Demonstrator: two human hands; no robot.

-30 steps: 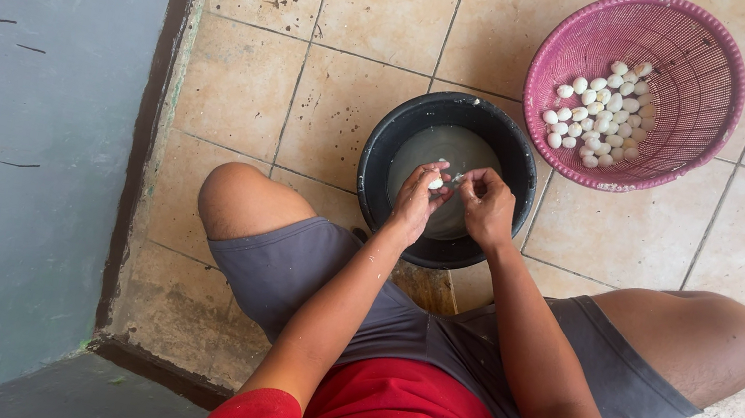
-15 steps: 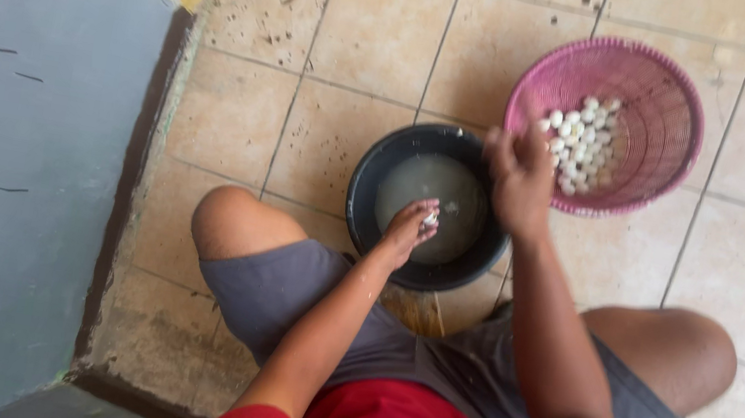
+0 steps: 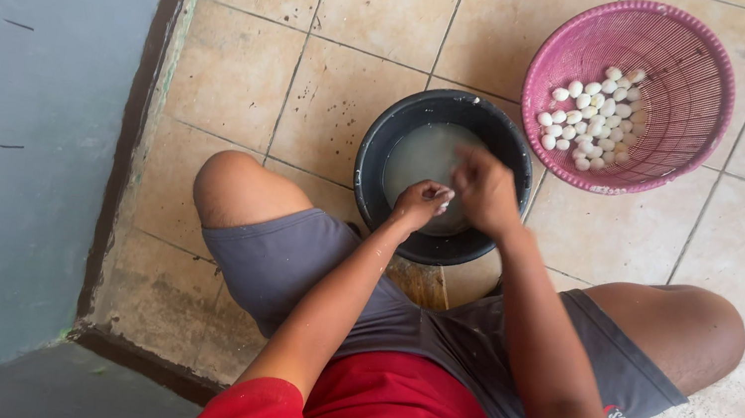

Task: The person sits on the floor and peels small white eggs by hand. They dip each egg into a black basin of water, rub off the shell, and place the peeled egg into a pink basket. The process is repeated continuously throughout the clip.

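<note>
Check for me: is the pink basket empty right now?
No, the pink basket holds a heap of small white round things on its left side, beside the black basin.

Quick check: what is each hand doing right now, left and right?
Left hand: closed on a small white egg over the black basin.
Right hand: blurred, grip cannot be told.

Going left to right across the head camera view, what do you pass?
Grey wall → left knee → black basin → pink basket holding small white eggs.
</note>
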